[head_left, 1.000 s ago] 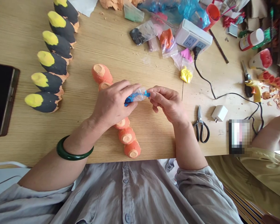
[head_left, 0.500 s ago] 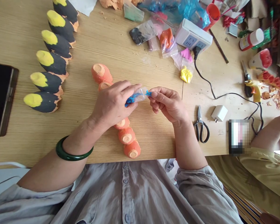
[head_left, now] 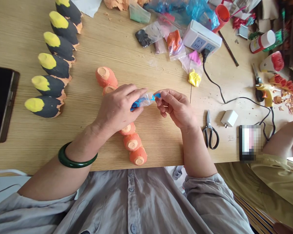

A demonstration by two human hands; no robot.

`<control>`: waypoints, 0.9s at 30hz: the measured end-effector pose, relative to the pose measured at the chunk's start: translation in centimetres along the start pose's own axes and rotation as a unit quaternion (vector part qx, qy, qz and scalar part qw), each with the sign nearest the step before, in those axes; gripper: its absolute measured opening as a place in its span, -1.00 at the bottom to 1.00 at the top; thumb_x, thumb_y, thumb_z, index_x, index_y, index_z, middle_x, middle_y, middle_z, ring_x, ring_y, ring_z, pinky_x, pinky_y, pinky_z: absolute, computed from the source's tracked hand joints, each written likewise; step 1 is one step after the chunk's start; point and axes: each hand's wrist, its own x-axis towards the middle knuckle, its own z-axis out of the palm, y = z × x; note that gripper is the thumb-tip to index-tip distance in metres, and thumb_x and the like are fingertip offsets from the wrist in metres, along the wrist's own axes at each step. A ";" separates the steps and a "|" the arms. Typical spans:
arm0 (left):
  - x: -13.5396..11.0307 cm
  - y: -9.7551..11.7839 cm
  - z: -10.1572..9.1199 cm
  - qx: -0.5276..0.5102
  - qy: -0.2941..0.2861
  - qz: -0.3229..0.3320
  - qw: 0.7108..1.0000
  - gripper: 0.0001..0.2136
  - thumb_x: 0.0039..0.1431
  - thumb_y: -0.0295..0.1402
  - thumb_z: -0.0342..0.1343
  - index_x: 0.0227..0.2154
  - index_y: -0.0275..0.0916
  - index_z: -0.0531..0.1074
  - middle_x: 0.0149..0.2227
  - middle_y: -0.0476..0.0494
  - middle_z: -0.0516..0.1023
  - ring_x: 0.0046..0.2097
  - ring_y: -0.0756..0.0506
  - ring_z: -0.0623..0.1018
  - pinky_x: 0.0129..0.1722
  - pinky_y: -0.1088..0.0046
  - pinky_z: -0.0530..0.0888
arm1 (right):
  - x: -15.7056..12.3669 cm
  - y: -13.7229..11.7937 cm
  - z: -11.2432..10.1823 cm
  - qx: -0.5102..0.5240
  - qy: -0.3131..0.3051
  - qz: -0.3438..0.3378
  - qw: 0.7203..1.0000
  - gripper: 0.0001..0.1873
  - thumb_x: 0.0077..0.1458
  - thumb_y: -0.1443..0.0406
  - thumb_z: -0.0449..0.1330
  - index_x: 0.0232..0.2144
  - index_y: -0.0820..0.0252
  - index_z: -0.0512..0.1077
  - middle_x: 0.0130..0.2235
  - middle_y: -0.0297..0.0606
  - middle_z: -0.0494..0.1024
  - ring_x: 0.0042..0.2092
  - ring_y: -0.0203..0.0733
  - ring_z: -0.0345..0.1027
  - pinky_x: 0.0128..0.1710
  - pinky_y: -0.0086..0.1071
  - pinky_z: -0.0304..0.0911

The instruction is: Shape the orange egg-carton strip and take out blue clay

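Note:
Over the middle of a row of orange-painted egg-tray cups (head_left: 132,143), my left hand (head_left: 119,105) is closed around a small clear plastic bag (head_left: 146,100) with blue clay inside. My right hand (head_left: 177,105) pinches a bit of blue clay (head_left: 157,95) between thumb and forefinger at the bag's mouth. A thin blue strand still joins that bit to the bag. My left hand hides several of the orange cups. At the left lies a row of black egg-tray cups (head_left: 53,86) with yellow clay on their ends.
Bags of coloured clay, such as yellow clay (head_left: 194,78) and black clay (head_left: 143,37), lie beyond my hands near a power strip (head_left: 202,37). Scissors (head_left: 210,130), a white charger (head_left: 229,118) and a glue gun (head_left: 266,92) are to the right. A phone (head_left: 2,104) lies far left. Another person's arm (head_left: 285,139) rests at right.
My right hand has drawn slightly away from the bag, and more blue clay now shows between its fingertips and the bag's mouth. My left hand has hardly moved.

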 end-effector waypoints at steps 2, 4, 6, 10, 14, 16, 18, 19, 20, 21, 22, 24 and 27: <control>0.0 -0.1 0.1 -0.008 0.001 -0.004 1.000 -0.58 0.44 -0.42 0.15 0.27 -0.06 0.64 0.10 -0.23 0.75 0.16 -0.38 0.73 0.16 0.01 0.65 | 0.1 0.2 -0.2 -0.001 0.007 -0.016 1.000 -0.48 0.16 -0.12 0.61 -0.24 0.15 0.61 -0.33 -0.40 0.58 -0.44 -0.43 0.36 -0.58 -0.56 0.24; 0.0 -0.1 0.2 -0.020 0.005 -0.008 1.000 -0.60 0.45 -0.42 0.16 0.26 -0.05 0.64 0.12 -0.22 0.74 0.18 -0.39 0.72 0.18 0.01 0.64 | 0.2 0.4 -0.4 0.005 0.022 -0.046 0.999 -0.48 0.20 -0.16 0.56 -0.23 0.13 0.61 -0.24 -0.35 0.65 -0.40 -0.42 0.45 -0.57 -0.56 0.27; -0.1 -0.1 0.4 -0.032 0.015 -0.003 0.999 -0.61 0.46 -0.41 0.17 0.26 -0.07 0.63 0.14 -0.21 0.73 0.20 -0.37 0.71 0.21 0.02 0.62 | 0.3 0.5 -0.5 0.013 0.035 -0.076 0.996 -0.47 0.25 -0.20 0.51 -0.24 0.12 0.60 -0.17 -0.31 0.69 -0.37 -0.41 0.53 -0.56 -0.57 0.33; -0.1 -0.4 0.7 -0.040 0.055 0.026 0.997 -0.62 0.47 -0.41 0.21 0.28 -0.14 0.60 0.14 -0.20 0.73 0.18 -0.32 0.69 0.23 0.08 0.61 | 0.4 0.5 -0.5 0.034 0.029 -0.075 0.996 -0.52 0.17 -0.11 0.61 -0.18 0.08 0.62 -0.20 -0.34 0.72 -0.33 -0.36 0.62 -0.48 -0.55 0.49; -0.1 -0.8 0.9 -0.062 0.071 0.046 0.995 -0.61 0.42 -0.43 0.23 0.26 -0.12 0.60 0.16 -0.21 0.73 0.19 -0.33 0.69 0.24 0.07 0.61 | 0.4 0.8 -0.8 0.049 -0.010 -0.065 0.997 -0.54 0.16 0.00 0.65 -0.07 0.08 0.63 -0.17 -0.36 0.77 -0.28 -0.34 0.67 -0.36 -0.52 0.61; -0.1 -1.0 1.0 -0.076 0.068 0.041 0.994 -0.61 0.43 -0.43 0.22 0.26 -0.07 0.61 0.15 -0.22 0.72 0.21 -0.35 0.70 0.24 0.06 0.61 | 0.5 1.0 -1.1 0.047 -0.019 -0.064 0.997 -0.58 0.25 0.03 0.58 -0.01 0.10 0.63 -0.11 -0.32 0.80 -0.25 -0.34 0.70 -0.30 -0.50 0.65; -0.1 -1.2 1.0 -0.085 0.072 0.038 0.993 -0.60 0.43 -0.42 0.23 0.26 -0.04 0.61 0.13 -0.22 0.72 0.20 -0.35 0.70 0.23 0.06 0.61 | 0.6 1.1 -1.4 0.038 -0.017 -0.056 0.998 -0.67 0.38 0.08 0.46 0.05 0.11 0.61 -0.05 -0.28 0.82 -0.22 -0.34 0.71 -0.26 -0.48 0.67; -0.1 -1.3 1.1 -0.086 0.075 0.039 0.993 -0.60 0.42 -0.41 0.23 0.26 -0.03 0.61 0.12 -0.22 0.72 0.19 -0.35 0.71 0.22 0.06 0.62 | 0.7 1.2 -1.5 0.036 -0.016 -0.051 0.998 -0.71 0.44 0.11 0.40 0.07 0.12 0.61 -0.03 -0.26 0.82 -0.21 -0.34 0.71 -0.24 -0.47 0.67; 0.0 -1.3 1.2 -0.084 0.078 0.041 0.993 -0.60 0.42 -0.41 0.23 0.26 -0.02 0.61 0.11 -0.21 0.72 0.18 -0.35 0.71 0.20 0.07 0.62 | 0.7 1.3 -1.6 0.037 -0.016 -0.047 0.998 -0.75 0.47 0.14 0.34 0.07 0.13 0.60 -0.02 -0.26 0.82 -0.20 -0.34 0.71 -0.23 -0.47 0.67; 0.0 -1.4 1.2 -0.081 0.081 0.043 0.993 -0.60 0.42 -0.41 0.22 0.25 -0.01 0.62 0.11 -0.21 0.73 0.17 -0.34 0.71 0.18 0.08 0.63 | 0.8 1.3 -1.6 0.042 -0.017 -0.044 0.998 -0.77 0.47 0.18 0.30 0.06 0.14 0.59 -0.02 -0.25 0.82 -0.21 -0.34 0.70 -0.23 -0.46 0.68; 0.0 -1.4 1.3 -0.077 0.083 0.046 0.992 -0.61 0.42 -0.41 0.22 0.24 -0.01 0.62 0.10 -0.20 0.73 0.16 -0.33 0.72 0.17 0.09 0.64 | 0.9 1.4 -1.6 0.050 -0.018 -0.044 0.998 -0.79 0.45 0.22 0.28 0.04 0.15 0.59 -0.02 -0.25 0.81 -0.22 -0.35 0.69 -0.23 -0.46 0.67; 0.1 -1.5 1.4 -0.073 0.090 0.050 0.992 -0.62 0.42 -0.41 0.21 0.22 -0.04 0.64 0.08 -0.20 0.74 0.14 -0.32 0.73 0.15 0.10 0.65 | 1.0 1.3 -1.5 0.071 -0.022 -0.048 0.996 -0.80 0.37 0.28 0.29 0.00 0.17 0.59 -0.05 -0.27 0.79 -0.25 -0.36 0.65 -0.26 -0.46 0.66; 0.1 -1.6 1.6 -0.072 0.100 0.053 0.991 -0.63 0.41 -0.38 0.19 0.21 -0.13 0.65 0.08 -0.22 0.74 0.14 -0.34 0.73 0.17 0.07 0.65 | 1.1 1.1 -1.1 0.099 -0.021 -0.059 0.993 -0.77 0.20 0.31 0.33 -0.08 0.19 0.59 -0.16 -0.32 0.72 -0.34 -0.38 0.53 -0.38 -0.50 0.59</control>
